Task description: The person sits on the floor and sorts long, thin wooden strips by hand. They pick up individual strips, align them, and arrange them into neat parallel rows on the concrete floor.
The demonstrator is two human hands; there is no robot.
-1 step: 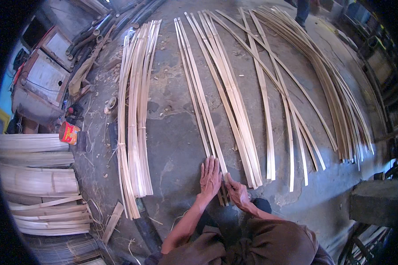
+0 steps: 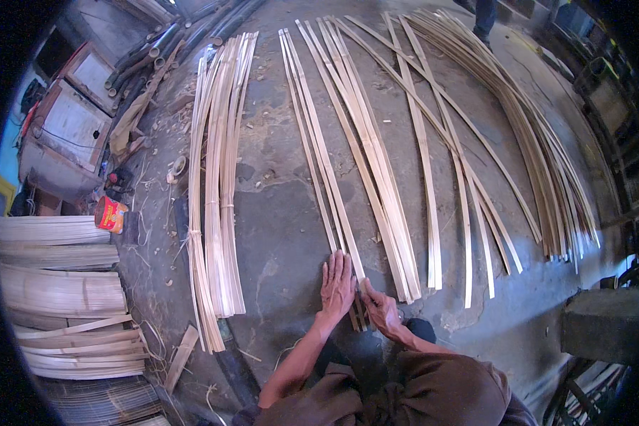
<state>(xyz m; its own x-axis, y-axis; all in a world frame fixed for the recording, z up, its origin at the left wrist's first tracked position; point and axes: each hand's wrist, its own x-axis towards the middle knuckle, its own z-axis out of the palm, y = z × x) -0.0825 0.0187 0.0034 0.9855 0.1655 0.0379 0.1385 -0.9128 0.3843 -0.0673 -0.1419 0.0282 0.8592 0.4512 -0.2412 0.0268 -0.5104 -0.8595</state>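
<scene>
Several long, pale bamboo strips (image 2: 319,153) lie side by side on the floor, their near ends under my hands. My left hand (image 2: 338,285) rests flat across them, fingers stretched forward. Beside it, my right hand (image 2: 381,309) is closed, thumb and fingers gripping the edge of the rightmost strip. Just right of these lies a thicker bundle of bamboo strips (image 2: 378,156). Farther left is another bundle (image 2: 216,177), bound near its middle. The near strip ends between my hands are partly hidden by them.
Loose strips (image 2: 420,135) cross each other to the right, before a large curved pile (image 2: 539,163). Stacked slats (image 2: 64,291) and a red tin (image 2: 111,214) stand left. Dark poles (image 2: 184,42) lie far left. A person's leg (image 2: 485,25) shows at the back; a grey block (image 2: 607,323) stands right.
</scene>
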